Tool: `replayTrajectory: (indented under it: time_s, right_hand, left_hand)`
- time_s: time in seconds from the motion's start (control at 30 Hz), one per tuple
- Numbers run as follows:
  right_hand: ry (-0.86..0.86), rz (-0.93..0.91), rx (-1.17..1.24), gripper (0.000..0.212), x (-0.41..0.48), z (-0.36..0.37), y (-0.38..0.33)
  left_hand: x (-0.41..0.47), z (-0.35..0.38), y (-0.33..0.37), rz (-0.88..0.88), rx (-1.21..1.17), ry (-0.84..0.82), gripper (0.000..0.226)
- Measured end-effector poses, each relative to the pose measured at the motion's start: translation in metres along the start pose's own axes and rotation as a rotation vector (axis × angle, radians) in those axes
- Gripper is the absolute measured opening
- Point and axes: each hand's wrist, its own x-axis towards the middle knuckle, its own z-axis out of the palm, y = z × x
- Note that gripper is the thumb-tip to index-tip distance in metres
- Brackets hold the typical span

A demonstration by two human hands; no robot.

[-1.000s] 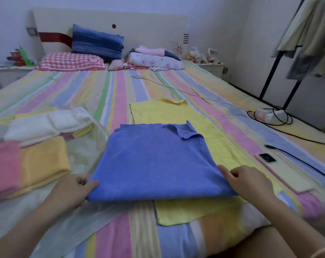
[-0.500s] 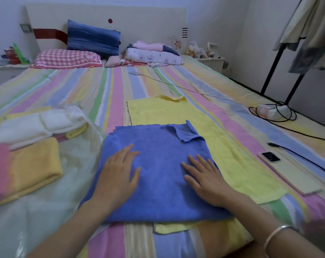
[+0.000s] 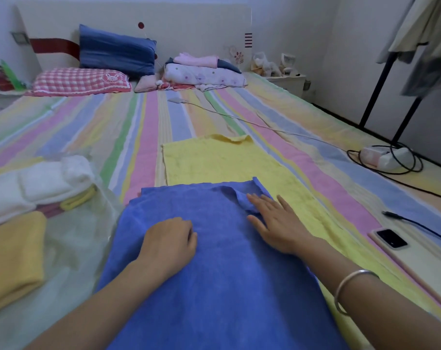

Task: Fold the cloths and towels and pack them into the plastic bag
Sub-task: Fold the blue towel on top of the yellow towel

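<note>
The blue towel [image 3: 214, 286] lies lengthwise away from the person, with the plastic bag [image 3: 75, 236] just beside it (on the side of the left hand [image 3: 167, 246]). The 2 hands rest on the towel: the right hand [image 3: 277, 223] is flat by the rumpled far corner, the left has curled fingers, grip unclear.

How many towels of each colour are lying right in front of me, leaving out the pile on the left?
Blue towel: 1
Yellow towel: 1
Total: 2
</note>
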Motion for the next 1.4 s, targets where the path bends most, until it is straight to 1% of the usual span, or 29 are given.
replayTrajectory:
  time_s: [0.07, 0.13, 0.17, 0.2, 0.23, 0.3, 0.37, 0.43, 0.47, 0.5, 0.53, 0.57, 0.6, 0.67, 0.73, 0.83, 0.87, 0.93, 1.07, 1.17, 1.23, 1.33, 1.4]
  right_hand:
    - [-0.055, 0.206, -0.05, 0.067, 0.018, 0.002, 0.02]
    - [-0.03, 0.408, -0.036, 0.075, 0.03, -0.001, 0.037]
    - [0.0, 0.45, -0.01, 0.079, 0.034, -0.001, 0.041]
    - [0.053, 0.439, 0.004, 0.08, 0.037, -0.002, 0.041]
    - [0.134, 0.38, 0.008, 0.081, 0.038, -0.002, 0.038]
    - [0.288, 0.168, 0.015, 0.08, 0.036, -0.002, 0.027]
    - [0.313, -0.005, 0.011, 0.07, 0.034, -0.001, 0.016]
    - [0.27, -0.04, -0.021, 0.062, 0.036, 0.001, 0.013]
    - [0.275, -0.033, -0.029, 0.054, 0.038, 0.002, 0.013]
    - [0.308, -0.02, -0.024, 0.041, 0.041, 0.001, 0.013]
    - [0.34, 0.012, 0.001, 0.027, 0.045, -0.001, 0.014]
    - [0.358, 0.064, 0.045, 0.017, 0.049, -0.004, 0.015]
    - [0.366, 0.127, 0.094, 0.014, 0.053, -0.007, 0.017]
    - [0.357, 0.241, 0.179, 0.016, 0.062, -0.011, 0.026]
    - [0.346, 0.319, 0.213, 0.023, 0.071, -0.013, 0.034]
    - [0.303, 0.381, 0.189, 0.032, 0.079, -0.009, 0.043]
    - [0.296, 0.393, 0.182, 0.034, 0.08, -0.007, 0.045]
    - [0.303, 0.396, 0.171, 0.033, 0.081, -0.005, 0.047]
    - [0.328, 0.377, 0.139, 0.027, 0.086, -0.009, 0.047]
    - [0.367, 0.397, 0.105, 0.027, 0.096, -0.016, 0.054]
    - [0.371, 0.406, 0.101, 0.028, 0.102, -0.019, 0.06]
    - [0.304, 0.397, 0.075, 0.029, 0.107, -0.017, 0.063]
    - [0.255, 0.391, 0.088, 0.028, 0.109, -0.011, 0.064]
  left_hand:
    - [0.014, 0.004, -0.005, -0.041, -0.009, -0.019, 0.027]
    - [0.025, 0.005, -0.01, -0.063, -0.03, -0.005, 0.027]
    - [0.029, 0.005, -0.012, -0.07, -0.044, 0.01, 0.026]
    - [0.034, 0.005, -0.015, -0.077, -0.058, 0.027, 0.026]
    - [0.04, 0.005, -0.017, -0.088, -0.073, 0.047, 0.024]
    - [0.055, 0.004, -0.025, -0.115, -0.1, 0.086, 0.019]
    - [0.074, 0.003, -0.039, -0.115, -0.118, 0.116, 0.014]
    - [0.094, 0.003, -0.056, -0.097, -0.151, 0.073, 0.023]
    - [0.102, 0.002, -0.065, -0.104, -0.167, 0.024, 0.028]
    - [0.11, 0.001, -0.074, -0.121, -0.177, -0.027, 0.031]
    - [0.118, 0.001, -0.084, -0.136, -0.175, -0.082, 0.031]
    - [0.124, 0.0, -0.093, -0.137, -0.163, -0.137, 0.029]
    - [0.129, -0.001, -0.102, -0.125, -0.144, -0.194, 0.025]
    - [0.136, -0.005, -0.115, -0.09, -0.1, -0.291, 0.014]
    - [0.139, -0.011, -0.124, -0.08, -0.058, -0.346, 0.008]
    - [0.139, -0.011, -0.132, -0.106, -0.002, -0.403, 0.018]
    - [0.14, -0.007, -0.135, -0.105, 0.014, -0.388, 0.018]
    - [0.14, 0.0, -0.139, -0.093, 0.007, -0.307, 0.017]
    - [0.147, 0.006, -0.145, -0.147, -0.144, -0.139, 0.013]
    - [0.158, 0.005, -0.146, -0.175, -0.157, -0.064, 0.014]
    - [0.164, 0.007, -0.147, -0.192, -0.152, -0.068, 0.015]
    - [0.165, 0.016, -0.147, -0.214, -0.1, -0.17, 0.018]
    - [0.164, 0.018, -0.146, -0.234, -0.096, -0.194, 0.019]
